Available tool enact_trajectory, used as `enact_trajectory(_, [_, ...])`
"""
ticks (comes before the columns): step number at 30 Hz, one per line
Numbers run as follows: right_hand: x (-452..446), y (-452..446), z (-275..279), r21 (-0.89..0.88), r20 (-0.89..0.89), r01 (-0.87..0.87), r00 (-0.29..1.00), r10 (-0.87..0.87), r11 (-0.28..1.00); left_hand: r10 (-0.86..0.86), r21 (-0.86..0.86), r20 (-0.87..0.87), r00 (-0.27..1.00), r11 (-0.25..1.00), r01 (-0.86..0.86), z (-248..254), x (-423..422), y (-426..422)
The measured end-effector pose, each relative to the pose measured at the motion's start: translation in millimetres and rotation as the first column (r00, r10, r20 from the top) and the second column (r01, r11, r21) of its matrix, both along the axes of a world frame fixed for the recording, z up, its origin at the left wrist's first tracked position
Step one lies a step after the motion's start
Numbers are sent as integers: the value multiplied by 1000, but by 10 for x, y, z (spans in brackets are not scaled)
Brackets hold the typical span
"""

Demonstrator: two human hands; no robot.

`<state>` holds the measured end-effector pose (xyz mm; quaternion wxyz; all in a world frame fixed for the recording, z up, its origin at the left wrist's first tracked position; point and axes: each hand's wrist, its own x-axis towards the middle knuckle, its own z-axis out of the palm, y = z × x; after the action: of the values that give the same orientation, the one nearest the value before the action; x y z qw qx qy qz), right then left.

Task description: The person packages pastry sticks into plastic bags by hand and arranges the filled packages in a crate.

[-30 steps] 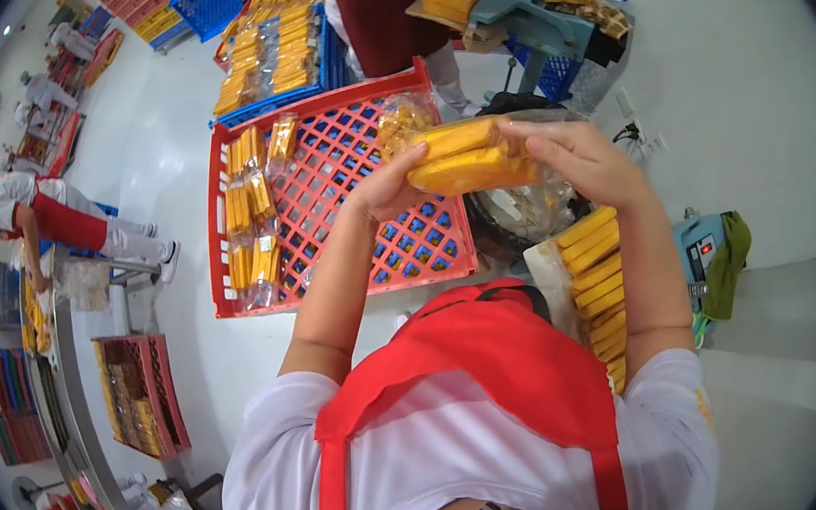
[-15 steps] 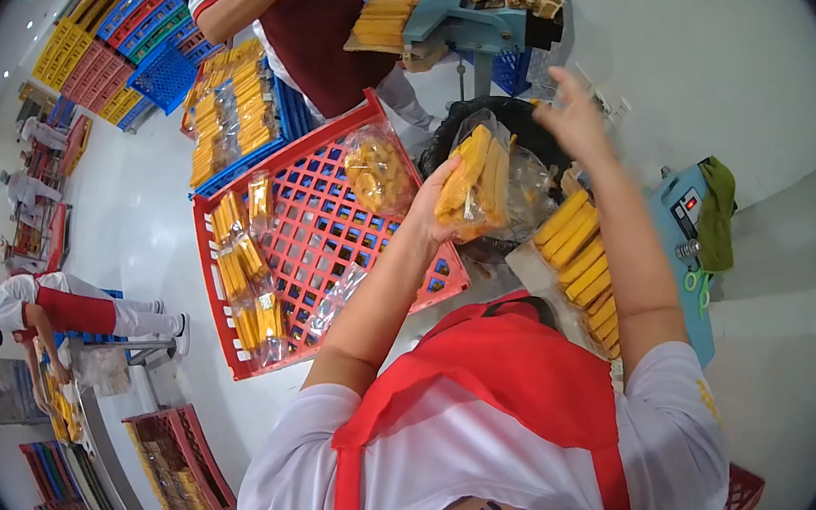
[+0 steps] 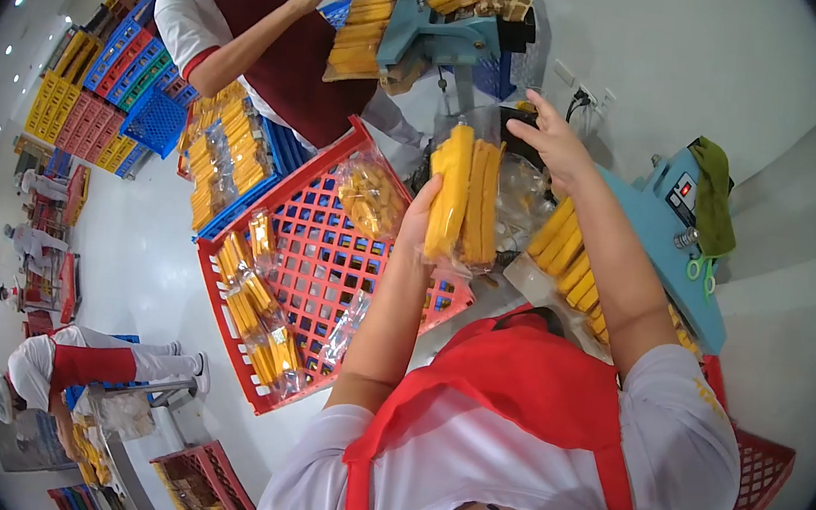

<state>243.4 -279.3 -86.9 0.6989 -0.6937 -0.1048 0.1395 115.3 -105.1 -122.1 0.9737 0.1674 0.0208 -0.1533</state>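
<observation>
My left hand (image 3: 420,218) grips a clear plastic bag of yellow sticks (image 3: 465,196), held upright before my apron. To the right of the bag's top, my right hand (image 3: 554,143) has its fingers spread and holds nothing. Left of the bag lies a red crate (image 3: 310,279) with small packs of yellow sticks (image 3: 256,308) along its left side and a bag of yellow pieces (image 3: 369,196) near its top corner. Yellow sticks (image 3: 568,263) are lined up beneath my right forearm, beside a light-blue machine (image 3: 674,220).
A co-worker in a dark red apron (image 3: 287,40) stands beyond the crate, near another blue machine (image 3: 443,32). Blue crates with yellow packs (image 3: 228,159) are at the left. A black-lined bin (image 3: 517,137) sits behind the bag. Green scissors (image 3: 701,273) hang at the right machine.
My left hand has turned the bag from lying sideways to upright. My right hand has let go of it and moved off to the right, fingers spread. The view has shifted.
</observation>
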Motion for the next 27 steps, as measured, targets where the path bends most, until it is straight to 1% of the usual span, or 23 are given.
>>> enact_trajectory(2, [-254,74,-16,-43,7,62,998,-62,997,13,-8,53,999,1000,-13,-6,-32,32])
enact_trajectory(3, [-347,144,-221,142,-170,-80,980,104,987,30,-25,103,994,999,-28,1,-19,47])
enact_trajectory(4, [-459,196,-336,343,-303,-185,906,295,921,30,-16,110,993,999,-29,30,20,44])
enact_trajectory(5, [-663,267,-346,550,-342,-194,836,430,813,118,277,202,972,945,-172,70,67,23])
enact_trajectory(6, [-816,337,-351,727,-345,-167,749,565,666,173,524,311,935,789,-321,143,99,9])
enact_trajectory(7, [-854,337,-309,759,-388,-103,721,574,642,177,601,301,937,728,-331,223,136,41])
enact_trajectory(8, [-844,335,-276,760,-394,-100,715,578,642,182,603,294,938,726,-330,289,120,62])
enact_trajectory(10, [-798,342,-179,621,-148,-302,861,487,723,150,758,376,915,518,-396,529,43,56])
enact_trajectory(11, [-823,350,-88,416,33,-324,939,342,849,174,713,395,902,560,-421,518,58,63])
enact_trajectory(12, [-839,331,-13,413,27,-329,936,350,849,183,712,390,902,561,-422,592,1,39])
enact_trajectory(13, [-849,311,52,199,277,-396,900,336,897,133,747,527,839,398,-532,774,-91,-19])
enact_trajectory(14, [-850,292,113,-26,505,-393,789,351,919,53,739,641,766,228,-634,951,-181,-75])
enact_trajectory(15, [-829,292,176,-134,620,-316,713,328,939,22,719,679,734,184,-671,1081,-263,-115])
enact_trajectory(16, [-853,270,240,-134,612,-321,718,333,938,27,725,672,740,184,-664,1071,-300,-121])
enact_trajectory(17, [-881,249,304,-74,560,-388,746,360,919,10,666,724,689,249,-703,1056,-332,-123])
enact_trajectory(18, [-870,270,276,-67,655,-381,680,329,922,-2,602,774,633,312,-735,1045,-356,-115])
enact_trajectory(19, [-864,294,264,-58,741,-372,606,289,927,-48,609,785,617,241,-756,1020,-360,-87])
enact_trajectory(20, [-892,297,287,-56,741,-373,607,289,926,-94,608,793,601,170,-776,996,-365,-59])
enact_trajectory(21, [-946,290,363,34,564,-445,748,351,895,-53,583,804,592,261,-769,994,-372,-55])
enact_trajectory(23, [-957,298,396,138,360,-491,834,418,860,-12,550,812,583,348,-759,991,-353,-33])
enact_trajectory(25, [-925,290,336,-152,652,-372,659,376,916,-36,532,840,541,246,-810,976,-314,4])
enact_trajectory(26, [-892,271,309,-152,651,-373,658,377,915,-36,532,840,541,245,-810,952,-306,34])
enact_trajectory(27, [-851,253,305,-45,561,-488,709,426,872,88,507,765,638,528,-681,914,-295,81])
